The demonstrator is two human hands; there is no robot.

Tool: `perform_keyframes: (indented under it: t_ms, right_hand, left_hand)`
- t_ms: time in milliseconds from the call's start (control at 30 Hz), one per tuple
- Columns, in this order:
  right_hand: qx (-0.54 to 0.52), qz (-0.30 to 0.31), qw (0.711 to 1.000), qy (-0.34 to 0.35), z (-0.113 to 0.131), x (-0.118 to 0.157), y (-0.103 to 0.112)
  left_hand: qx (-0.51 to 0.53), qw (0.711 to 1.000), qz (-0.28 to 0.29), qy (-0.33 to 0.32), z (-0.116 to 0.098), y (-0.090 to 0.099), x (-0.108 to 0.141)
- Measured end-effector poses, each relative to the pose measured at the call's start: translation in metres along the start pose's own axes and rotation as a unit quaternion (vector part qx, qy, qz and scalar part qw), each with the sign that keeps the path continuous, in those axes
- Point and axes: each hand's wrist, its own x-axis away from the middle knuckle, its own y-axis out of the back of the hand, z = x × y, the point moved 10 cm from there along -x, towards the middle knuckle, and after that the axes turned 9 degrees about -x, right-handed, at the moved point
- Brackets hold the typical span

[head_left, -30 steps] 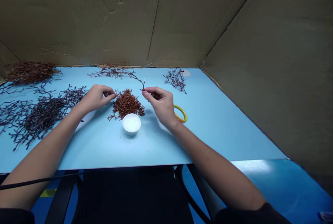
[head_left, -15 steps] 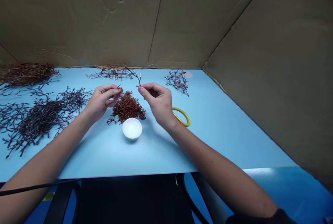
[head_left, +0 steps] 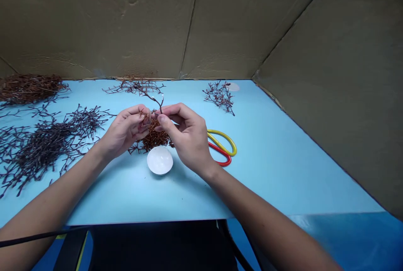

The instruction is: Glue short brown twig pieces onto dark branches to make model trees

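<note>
Between the thumb and fingers of my right hand [head_left: 185,136] is a dark branching twig [head_left: 147,95] with white tips on some of its ends. My left hand [head_left: 127,130] pinches a small reddish-brown twig piece [head_left: 143,114], close to the twig's lower end; whether the two touch is hard to see. Below both hands lies a heap of short reddish-brown twig pieces [head_left: 154,136], partly covered by my fingers. A small white bowl [head_left: 160,160] with white matter inside stands in front of the heap.
Dark twigs [head_left: 47,145] spread over the left of the blue table [head_left: 126,195]. Behind them lies a reddish-brown twig bundle [head_left: 31,87]. More twigs [head_left: 134,85] lie at the back, and branched ones [head_left: 219,96] at back right. Scissors with yellow and red handles [head_left: 231,143] are beside my right wrist. Cardboard walls [head_left: 126,23] enclose the table.
My right hand has brought the dark twig leftward and down, so the hands are now close together. More of the scissor handles shows. The view has shifted slightly.
</note>
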Motion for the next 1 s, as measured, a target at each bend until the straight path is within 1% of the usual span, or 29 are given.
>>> perform_keyframes:
  t_ms: [167,333,400,533,833,1000]
  right_hand:
    - [0.033,0.016,0.999,0.033,0.006,0.0,-0.002]
    - [0.116,0.04,0.989,0.077,0.019,0.002,-0.005]
    - [0.132,0.048,0.986,0.087,0.023,0.003,-0.007]
    - [0.138,0.057,0.984,0.101,0.027,0.004,-0.008]
    - [0.141,0.074,0.981,0.108,0.026,0.004,-0.009]
    - [0.151,0.086,0.977,0.123,0.028,0.004,-0.01]
  left_hand:
    - [0.0,1.0,0.017,0.007,0.001,-0.003,0.002]
    - [0.016,0.999,0.039,0.015,0.002,-0.007,0.003]
    - [0.021,0.998,0.049,0.016,0.002,-0.009,0.004]
    - [0.03,0.998,0.057,0.016,0.001,-0.011,0.004]
    - [0.018,0.998,0.061,0.015,0.003,-0.01,0.004]
    - [0.03,0.996,0.08,0.013,0.002,-0.014,0.003]
